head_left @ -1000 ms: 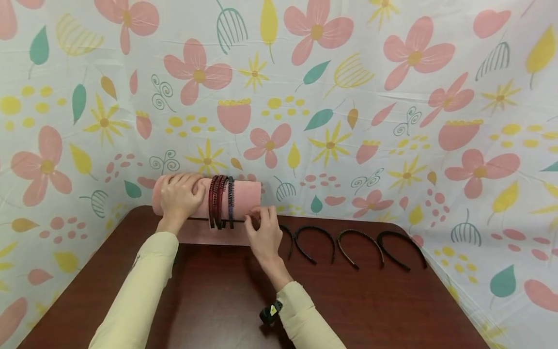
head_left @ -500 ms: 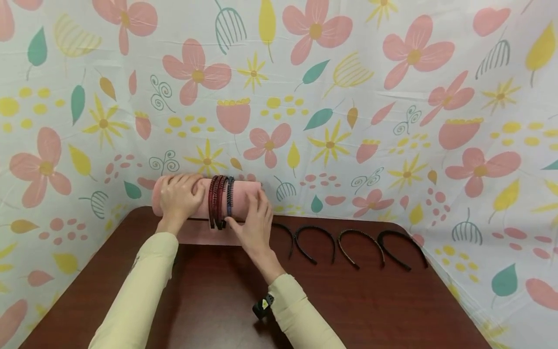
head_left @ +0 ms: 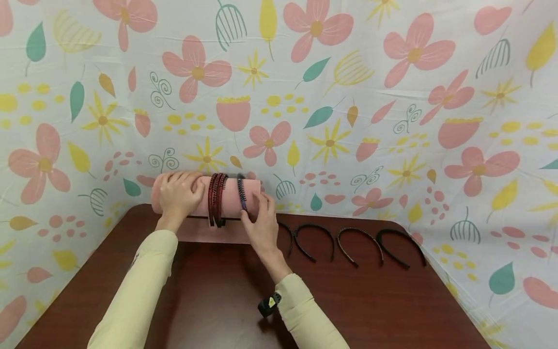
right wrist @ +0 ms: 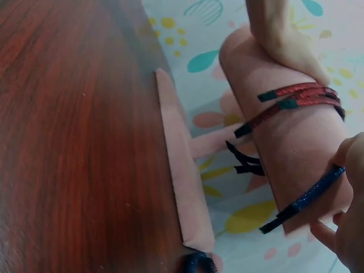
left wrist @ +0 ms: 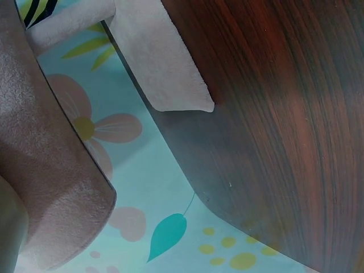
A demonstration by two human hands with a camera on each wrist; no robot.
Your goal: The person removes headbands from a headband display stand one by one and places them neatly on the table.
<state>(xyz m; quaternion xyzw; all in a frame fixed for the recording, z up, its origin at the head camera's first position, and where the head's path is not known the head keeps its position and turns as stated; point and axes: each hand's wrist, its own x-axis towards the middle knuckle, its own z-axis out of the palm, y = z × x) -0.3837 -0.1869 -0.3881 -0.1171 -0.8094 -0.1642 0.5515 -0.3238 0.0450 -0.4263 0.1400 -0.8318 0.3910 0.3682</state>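
A pink plush headband stand, with a padded roll (head_left: pixel 228 194) on a flat base (head_left: pixel 205 231), stands at the back left of the table. My left hand (head_left: pixel 178 196) grips the roll's left end, fingers bent over its top. Red headbands (head_left: pixel 215 198) sit around the roll just right of that hand. Near the roll's right end, my right hand (head_left: pixel 261 223) pinches a dark blue, toothed headband (head_left: pixel 241 191). In the right wrist view this blue headband (right wrist: pixel 310 196) slants across the roll, apart from the red ones. The left wrist view shows the roll (left wrist: pixel 57 187) but not that hand's fingers.
Right of the stand, several dark headbands lie in a row on the brown table (head_left: pixel 348 300), among them a thin black one (head_left: pixel 305 228), a patterned one (head_left: pixel 344 232) and a thicker black one (head_left: pixel 405 235). A flowered cloth (head_left: pixel 331 97) hangs behind.
My right hand has reached left to the blue headband, then moved back right with it, away from the red headbands. My left hand has stayed on the roll.
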